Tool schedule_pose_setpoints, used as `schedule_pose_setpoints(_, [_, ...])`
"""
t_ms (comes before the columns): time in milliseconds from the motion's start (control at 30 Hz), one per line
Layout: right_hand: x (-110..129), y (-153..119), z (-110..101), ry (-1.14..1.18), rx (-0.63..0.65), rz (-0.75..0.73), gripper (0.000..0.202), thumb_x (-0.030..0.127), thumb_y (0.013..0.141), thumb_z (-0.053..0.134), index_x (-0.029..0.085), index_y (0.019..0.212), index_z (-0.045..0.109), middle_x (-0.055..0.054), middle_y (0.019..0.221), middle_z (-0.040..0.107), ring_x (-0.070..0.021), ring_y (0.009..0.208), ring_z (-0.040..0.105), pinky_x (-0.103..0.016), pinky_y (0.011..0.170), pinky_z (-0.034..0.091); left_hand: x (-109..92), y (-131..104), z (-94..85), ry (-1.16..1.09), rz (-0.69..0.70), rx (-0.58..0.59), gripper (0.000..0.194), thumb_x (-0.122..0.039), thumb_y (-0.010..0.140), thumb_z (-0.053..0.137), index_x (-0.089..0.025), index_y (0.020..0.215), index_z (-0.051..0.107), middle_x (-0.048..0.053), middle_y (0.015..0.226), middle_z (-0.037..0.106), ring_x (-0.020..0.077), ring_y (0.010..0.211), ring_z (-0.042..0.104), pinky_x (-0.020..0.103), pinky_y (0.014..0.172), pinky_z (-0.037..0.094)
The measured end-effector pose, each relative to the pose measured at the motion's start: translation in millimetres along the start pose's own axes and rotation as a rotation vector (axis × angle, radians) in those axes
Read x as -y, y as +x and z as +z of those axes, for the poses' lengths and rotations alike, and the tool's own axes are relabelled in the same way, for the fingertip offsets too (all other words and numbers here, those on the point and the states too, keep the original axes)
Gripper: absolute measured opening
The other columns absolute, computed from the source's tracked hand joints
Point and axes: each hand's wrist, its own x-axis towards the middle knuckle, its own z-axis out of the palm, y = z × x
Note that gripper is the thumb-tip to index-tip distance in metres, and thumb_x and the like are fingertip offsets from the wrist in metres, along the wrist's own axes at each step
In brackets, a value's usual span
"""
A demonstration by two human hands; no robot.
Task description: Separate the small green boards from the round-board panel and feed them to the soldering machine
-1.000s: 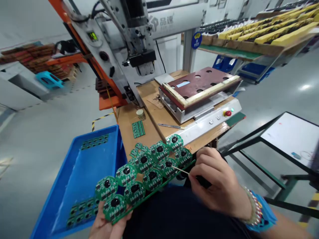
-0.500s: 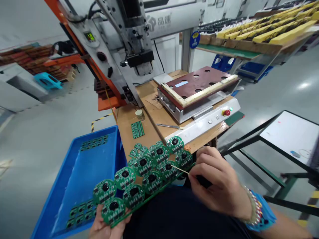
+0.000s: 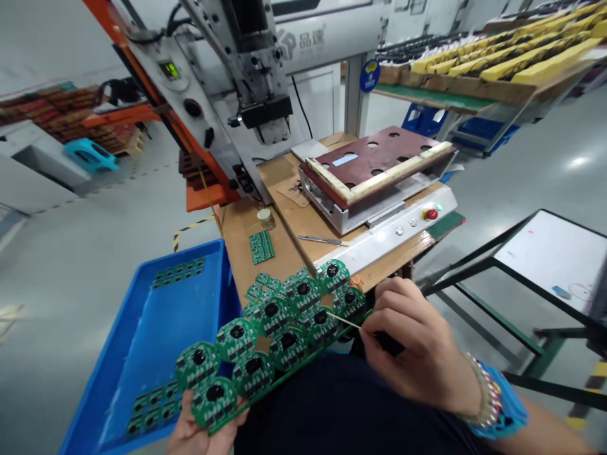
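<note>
My left hand (image 3: pixel 202 430) grips the near left end of a green circuit board panel (image 3: pixel 246 376), made of several joined round boards, each with a black blob in its middle. The panel is tilted above my lap. In my right hand (image 3: pixel 403 341), thumb and fingers pinch a thin pale stick (image 3: pixel 344 320). Its tip is at the black blob of a round board near the panel's right end; whether it touches cannot be made out. More green boards (image 3: pixel 263 287) lie behind the panel on the bench.
A blue bin (image 3: pixel 175 309) with circuit panels is at left. On the bench (image 3: pixel 241 221) are a small green board (image 3: pixel 262 246), tweezers (image 3: pixel 322 240) and a brown fixture plate (image 3: pixel 379 155). A machine head (image 3: pixel 265 114) hangs above. At right stands a white-topped stand (image 3: pixel 554 253).
The stick's tip has shifted very slightly to the right, along with my right hand. The panel in my left hand has moved a touch to the left.
</note>
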Motion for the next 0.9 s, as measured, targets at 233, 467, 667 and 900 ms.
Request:
schedule_pose_setpoints(233, [2,1,-2,0.008,0.021,-0.011,0.012,0.005,0.069,0.055,0.016,0.069,0.054,-0.003,0.062,0.048,-0.017,0.072,0.045,-0.033,0.064,0.039,1,12,21.7,-0.064,0.071,0.136,0.053,-0.011,0.08,0.051,-0.04,0.124,0.053,-0.005,0.121,0.061,0.022,0.107,0.058,0.029,0.09,0.046])
schedule_pose_setpoints(467, [2,-1,-2,0.022,0.008,-0.021,0.012,0.005,0.07,0.055,0.017,0.069,0.054,-0.002,0.062,0.048,-0.0167,0.072,0.045,-0.032,0.064,0.039,-2,6,12.0,0.026,0.007,-0.037,0.048,-0.017,0.078,0.058,-0.045,0.118,0.057,-0.009,0.114,0.065,0.023,0.101,0.062,0.031,0.088,0.048])
schedule_pose_setpoints(667, [2,1,-2,0.008,-0.001,-0.012,0.012,0.005,0.071,0.054,0.018,0.07,0.054,-0.002,0.062,0.048,-0.0167,0.072,0.045,-0.032,0.064,0.039,-3,5,19.9,-0.004,-0.023,-0.102,0.047,-0.015,0.078,0.057,-0.044,0.115,0.06,-0.009,0.115,0.065,0.0211,0.104,0.061,0.028,0.093,0.044])
schedule_pose_setpoints(900, [3,1,-1,0.012,0.021,-0.022,0.012,0.006,0.07,0.054,0.017,0.068,0.054,-0.002,0.061,0.048,-0.017,0.071,0.045,-0.032,0.064,0.04,2,14,28.4,-0.024,0.096,0.052,0.052,-0.013,0.078,0.056,-0.039,0.123,0.055,-0.003,0.114,0.066,0.0236,0.101,0.062,0.03,0.088,0.047])
